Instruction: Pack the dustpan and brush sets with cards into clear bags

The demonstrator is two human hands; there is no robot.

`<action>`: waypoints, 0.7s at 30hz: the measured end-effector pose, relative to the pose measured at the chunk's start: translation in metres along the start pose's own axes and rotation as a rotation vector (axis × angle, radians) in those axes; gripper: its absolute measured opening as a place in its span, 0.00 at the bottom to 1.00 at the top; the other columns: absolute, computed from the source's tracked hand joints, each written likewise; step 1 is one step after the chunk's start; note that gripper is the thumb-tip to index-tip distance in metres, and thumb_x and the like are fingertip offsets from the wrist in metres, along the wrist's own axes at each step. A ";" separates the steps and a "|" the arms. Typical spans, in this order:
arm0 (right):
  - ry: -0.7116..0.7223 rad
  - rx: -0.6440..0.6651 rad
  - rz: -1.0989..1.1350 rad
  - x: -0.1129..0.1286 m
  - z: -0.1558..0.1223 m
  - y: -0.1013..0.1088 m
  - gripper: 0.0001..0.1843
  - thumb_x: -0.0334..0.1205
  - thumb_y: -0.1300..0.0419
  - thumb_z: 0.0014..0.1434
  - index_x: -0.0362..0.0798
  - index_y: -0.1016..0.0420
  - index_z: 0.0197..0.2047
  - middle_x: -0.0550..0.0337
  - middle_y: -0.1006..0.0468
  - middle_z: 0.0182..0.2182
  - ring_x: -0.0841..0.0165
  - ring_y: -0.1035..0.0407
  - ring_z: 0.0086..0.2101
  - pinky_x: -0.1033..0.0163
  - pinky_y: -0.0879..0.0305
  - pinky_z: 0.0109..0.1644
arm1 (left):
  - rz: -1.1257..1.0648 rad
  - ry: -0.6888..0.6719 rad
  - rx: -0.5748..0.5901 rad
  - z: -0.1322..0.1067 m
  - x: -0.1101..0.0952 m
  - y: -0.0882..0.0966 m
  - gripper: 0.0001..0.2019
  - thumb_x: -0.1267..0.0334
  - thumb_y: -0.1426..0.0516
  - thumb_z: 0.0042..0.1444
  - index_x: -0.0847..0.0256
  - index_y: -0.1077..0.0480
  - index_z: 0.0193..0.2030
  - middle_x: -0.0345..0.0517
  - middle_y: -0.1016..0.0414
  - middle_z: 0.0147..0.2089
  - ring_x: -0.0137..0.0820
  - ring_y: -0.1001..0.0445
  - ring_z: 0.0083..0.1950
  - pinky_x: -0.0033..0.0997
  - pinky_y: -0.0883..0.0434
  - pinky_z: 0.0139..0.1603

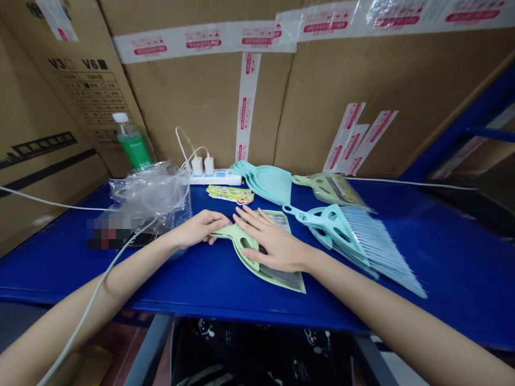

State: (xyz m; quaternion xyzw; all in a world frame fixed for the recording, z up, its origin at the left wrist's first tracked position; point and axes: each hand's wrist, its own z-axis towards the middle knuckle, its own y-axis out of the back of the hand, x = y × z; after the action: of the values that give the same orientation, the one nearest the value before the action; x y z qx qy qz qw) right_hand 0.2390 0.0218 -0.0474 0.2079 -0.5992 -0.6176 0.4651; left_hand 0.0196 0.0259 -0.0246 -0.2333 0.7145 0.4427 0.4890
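Note:
A pale green dustpan [245, 257] with a grey brush in it lies on the blue table [442, 257] in front of me. My right hand [273, 241] lies flat on top of it, fingers stretched out. My left hand [201, 226] rests at the dustpan's handle end, fingers curled over the handle tip. To the right lie several light blue hand brushes [354, 236] with grey-blue bristles. Behind them sit stacked light blue dustpans [269, 182] and a bagged green dustpan set [333, 188].
A heap of clear plastic bags [148, 195] sits at left, a green bottle [132, 143] behind it. A white power strip [213, 176] with chargers and printed labels [231, 194] lie at the back. Cardboard boxes [209, 91] wall the rear. A white cable [92, 300] crosses my left arm.

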 end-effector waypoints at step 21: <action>-0.031 0.048 0.035 0.004 0.000 0.003 0.36 0.54 0.58 0.65 0.42 0.59 0.69 0.47 0.61 0.67 0.60 0.71 0.65 0.43 0.66 0.66 | 0.022 -0.008 0.006 0.001 0.003 0.001 0.16 0.51 0.46 0.55 0.65 0.31 0.31 0.33 0.37 0.14 0.19 0.44 0.15 0.18 0.48 0.15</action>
State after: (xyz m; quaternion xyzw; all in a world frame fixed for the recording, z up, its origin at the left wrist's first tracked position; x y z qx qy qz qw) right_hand 0.2382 0.0186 -0.0436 0.1988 -0.6244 -0.5980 0.4615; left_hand 0.0180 0.0272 -0.0273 -0.2222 0.7164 0.4469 0.4876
